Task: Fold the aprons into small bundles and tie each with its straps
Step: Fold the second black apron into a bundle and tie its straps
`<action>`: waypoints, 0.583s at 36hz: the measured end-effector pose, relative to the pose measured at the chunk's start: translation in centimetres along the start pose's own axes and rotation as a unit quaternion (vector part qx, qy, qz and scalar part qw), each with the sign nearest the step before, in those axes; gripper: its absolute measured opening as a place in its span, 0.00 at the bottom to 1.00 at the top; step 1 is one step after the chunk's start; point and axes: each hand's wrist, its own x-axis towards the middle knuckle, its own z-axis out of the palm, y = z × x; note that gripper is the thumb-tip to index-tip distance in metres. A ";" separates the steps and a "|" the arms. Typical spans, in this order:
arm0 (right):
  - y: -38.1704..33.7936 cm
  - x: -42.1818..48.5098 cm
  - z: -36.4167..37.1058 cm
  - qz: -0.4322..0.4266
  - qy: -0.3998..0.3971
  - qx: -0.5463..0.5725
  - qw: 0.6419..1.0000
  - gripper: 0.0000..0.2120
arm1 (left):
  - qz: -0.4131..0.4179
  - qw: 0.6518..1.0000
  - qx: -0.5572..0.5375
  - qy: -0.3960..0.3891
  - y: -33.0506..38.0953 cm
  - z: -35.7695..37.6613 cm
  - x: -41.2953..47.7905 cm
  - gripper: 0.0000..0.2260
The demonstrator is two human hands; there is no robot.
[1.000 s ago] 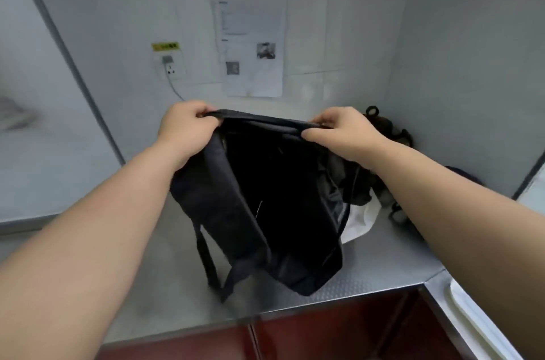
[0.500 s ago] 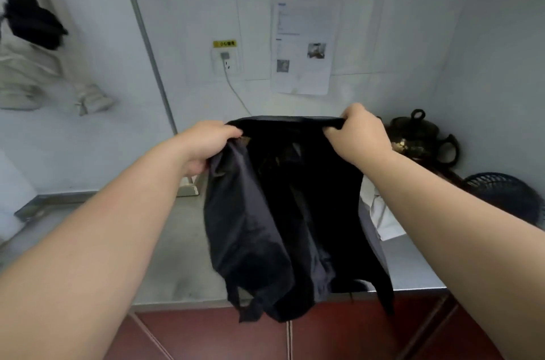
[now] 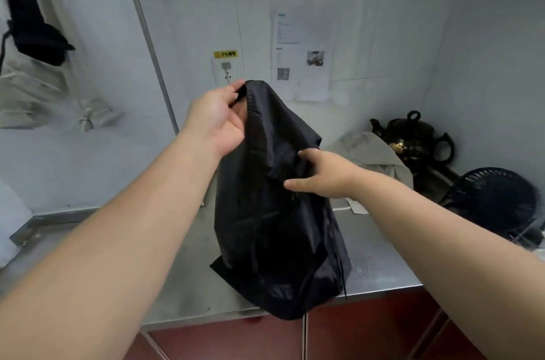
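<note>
A black apron (image 3: 274,221) hangs in the air above the steel counter (image 3: 380,259), folded lengthwise into a narrow drape. My left hand (image 3: 219,118) pinches its top edge and holds it up. My right hand (image 3: 321,174) is lower, at the apron's right side, with its fingers pushed into the cloth at mid height; their tips are hidden by the fabric. A thin strap dangles at the apron's lower right. A beige apron (image 3: 374,153) lies on the counter behind my right hand.
A black teapot (image 3: 413,135) stands at the back right, with a black mesh basket (image 3: 495,200) in front of it. Beige and black cloths (image 3: 38,70) hang on the left wall. A socket and a paper notice (image 3: 300,56) are on the back wall.
My right hand let go of the top edge and dropped to the apron's middle. The apron now hangs from my left hand alone, narrower. The view has shifted leftward.
</note>
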 end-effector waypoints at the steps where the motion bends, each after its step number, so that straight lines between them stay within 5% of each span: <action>1: 0.3 0.1 0.2 0.008 0.014 0.007 1.000 0.47 | 0.002 1.000 -0.015 -0.005 0.3 -0.2 0.1 0.10; 7: -0.7 0.1 1.8 0.027 0.060 0.016 0.998 0.56 | -0.014 0.998 -0.053 -0.042 1.3 -1.9 -0.5 0.10; 10: -0.8 0.8 3.0 0.039 0.107 0.036 0.993 0.45 | -0.036 0.997 -0.049 -0.057 1.4 -2.7 -0.8 0.09; 14: -1.4 0.8 4.0 0.009 0.215 0.035 0.976 0.11 | -0.040 0.997 -0.015 -0.068 1.6 -3.6 -1.2 0.10; 21: -1.5 -0.6 3.1 -0.007 0.357 0.205 0.911 0.12 | 0.055 0.963 0.264 0.021 1.6 -6.7 -0.3 0.21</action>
